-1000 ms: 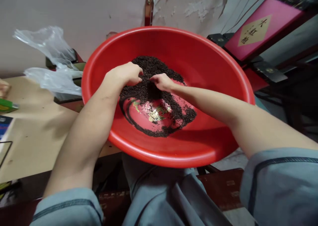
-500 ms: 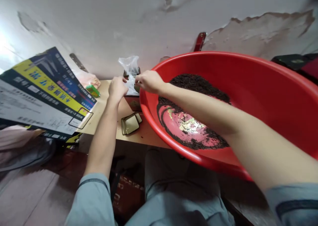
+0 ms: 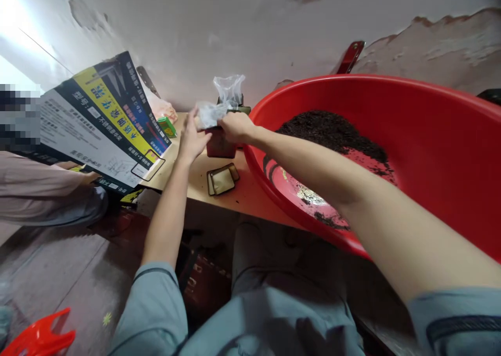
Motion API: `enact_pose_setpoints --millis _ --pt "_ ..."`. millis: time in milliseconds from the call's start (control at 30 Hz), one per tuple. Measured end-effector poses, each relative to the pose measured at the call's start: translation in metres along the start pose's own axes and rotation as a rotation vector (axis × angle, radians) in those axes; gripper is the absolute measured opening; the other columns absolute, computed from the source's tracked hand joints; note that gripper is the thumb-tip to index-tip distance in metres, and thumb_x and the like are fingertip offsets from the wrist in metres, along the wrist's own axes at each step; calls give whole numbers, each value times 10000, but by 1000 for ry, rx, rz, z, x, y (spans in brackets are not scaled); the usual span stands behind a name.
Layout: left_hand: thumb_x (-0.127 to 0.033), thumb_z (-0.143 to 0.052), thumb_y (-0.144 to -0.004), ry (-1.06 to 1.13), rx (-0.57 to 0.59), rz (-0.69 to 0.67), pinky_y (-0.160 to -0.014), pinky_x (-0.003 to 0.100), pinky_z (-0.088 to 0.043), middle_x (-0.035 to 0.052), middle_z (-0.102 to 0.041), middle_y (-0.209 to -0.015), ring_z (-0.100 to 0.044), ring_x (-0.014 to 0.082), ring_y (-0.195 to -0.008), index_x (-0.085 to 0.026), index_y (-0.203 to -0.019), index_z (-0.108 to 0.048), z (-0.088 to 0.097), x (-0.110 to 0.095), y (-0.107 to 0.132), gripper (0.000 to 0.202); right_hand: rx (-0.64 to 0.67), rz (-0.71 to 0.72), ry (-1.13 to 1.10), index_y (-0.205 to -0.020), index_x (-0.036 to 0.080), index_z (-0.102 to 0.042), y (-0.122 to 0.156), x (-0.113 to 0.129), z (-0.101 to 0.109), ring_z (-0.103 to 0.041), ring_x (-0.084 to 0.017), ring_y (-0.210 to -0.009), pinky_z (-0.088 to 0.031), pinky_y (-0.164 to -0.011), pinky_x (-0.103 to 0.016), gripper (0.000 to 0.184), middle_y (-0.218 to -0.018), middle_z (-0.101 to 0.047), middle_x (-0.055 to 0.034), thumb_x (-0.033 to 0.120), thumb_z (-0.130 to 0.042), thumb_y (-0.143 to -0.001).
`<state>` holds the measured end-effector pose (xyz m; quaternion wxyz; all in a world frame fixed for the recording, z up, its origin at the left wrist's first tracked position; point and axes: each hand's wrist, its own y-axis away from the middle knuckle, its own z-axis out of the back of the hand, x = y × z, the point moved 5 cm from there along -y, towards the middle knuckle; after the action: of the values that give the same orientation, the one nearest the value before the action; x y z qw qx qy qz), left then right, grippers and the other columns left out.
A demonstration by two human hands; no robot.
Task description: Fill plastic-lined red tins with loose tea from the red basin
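A clear plastic bag (image 3: 213,113) spreads from the mouth of a dark red tin (image 3: 220,146) on the table, and a second bag top (image 3: 230,87) stands up behind it. My left hand (image 3: 191,139) is at the bag's left side, thumb and fingers apart. At its right side my right hand (image 3: 237,126) has its fingers closed on the plastic, over the tin's rim; the fingertips are partly hidden. Rectangular tin lids (image 3: 223,181) lie in front of the tin. Dark, dry shredded leaves (image 3: 332,131) lie in the large red basin (image 3: 430,152) to the right.
The wooden table (image 3: 191,186) runs along a peeling wall. At left a printed cardboard box (image 3: 97,121) leans over it, with another person's hand (image 3: 90,177) at its lower edge. A green packet (image 3: 167,127) sits behind. A red plastic object (image 3: 39,337) is on the floor.
My left hand has opened its fingers beside the bag, and the bag's edge now folds out toward it over the tin. The view has shifted, so everything sits further right or lower.
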<state>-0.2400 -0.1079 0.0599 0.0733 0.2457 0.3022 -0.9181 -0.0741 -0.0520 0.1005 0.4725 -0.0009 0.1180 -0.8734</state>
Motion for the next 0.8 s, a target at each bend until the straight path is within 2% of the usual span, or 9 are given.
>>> enact_pose_setpoints --millis 100,133,233,267,400,500,600,700,800 --pt "-280 -823 -903 -15 -79 114 -1202 470 -530 189 -419 -1762 -578 343 -1506 -270 -1745 -243 8 8 29 1022 -117 -46 -54 -1332 148 -719 15 -11 39 -745 -326 -1157 -576 -925 -402 381 -1323 -769 -168 150 -592 -973" --pt "-350 -823 -916 -82 -8 202 -1206 484 -524 232 -442 -1740 -566 376 -1515 -213 -1741 -257 -1 11 43 1010 -156 -65 -71 -1338 154 -711 24 -16 55 -731 -327 -1179 -566 -939 -401 396 -1341 -763 -161 145 -590 -961" --pt "-512 -719 -993 -376 497 478 -1154 508 -545 340 -588 -1572 -609 456 -1455 -53 -1657 -418 -47 20 91 862 -251 -147 -87 -1331 166 -709 59 -39 99 -705 -330 -1223 -548 -959 -397 412 -1382 -753 -155 149 -610 -931" --pt "-495 -625 -1047 -458 588 499 -1139 516 -548 354 -593 -1554 -618 458 -1441 -42 -1630 -465 -60 21 102 755 -276 -173 -79 -1321 166 -713 72 -48 112 -703 -336 -1230 -547 -967 -406 404 -1391 -751 -160 159 -623 -928" --pt "-269 -500 -1079 -523 692 372 -1111 484 -545 252 -609 -1588 -610 389 -1442 -179 -1554 -631 -88 23 101 501 -302 -211 32 -1213 182 -750 127 -81 142 -722 -352 -1195 -562 -950 -428 351 -1316 -776 -163 146 -649 -879" --pt "-152 -623 -970 -506 815 228 -998 324 -552 132 -794 -1348 -713 282 -1246 -214 -1335 -791 -96 31 84 407 -233 -227 105 -1131 234 -763 168 -103 144 -729 -333 -1175 -561 -939 -419 346 -1220 -795 -160 127 -644 -825" --pt "-72 -664 -880 -536 875 156 -834 295 -540 139 -839 -1137 -753 262 -1027 -155 -1170 -828 -97 40 77 343 -184 -256 106 -1164 275 -775 212 -121 130 -742 -353 -1165 -565 -921 -465 414 -1228 -806 -150 175 -679 -774" --pt "-64 -687 -851 -568 870 104 -844 305 -532 165 -819 -1155 -737 273 -1037 -137 -1153 -810 -98 42 80 334 -205 -247 103 -1279 310 -766 256 -140 104 -779 -344 -1077 -560 -812 -485 553 -1278 -814 -128 193 -649 -752" --pt "-70 -628 -902 -580 856 65 -921 296 -526 189 -782 -1275 -715 271 -1130 -119 -1194 -787 -97 39 87 336 -233 -266 61 -1261 337 -797 292 -166 69 -794 -314 -1045 -536 -767 -467 438 -1221 -834 -154 321 -663 -844"
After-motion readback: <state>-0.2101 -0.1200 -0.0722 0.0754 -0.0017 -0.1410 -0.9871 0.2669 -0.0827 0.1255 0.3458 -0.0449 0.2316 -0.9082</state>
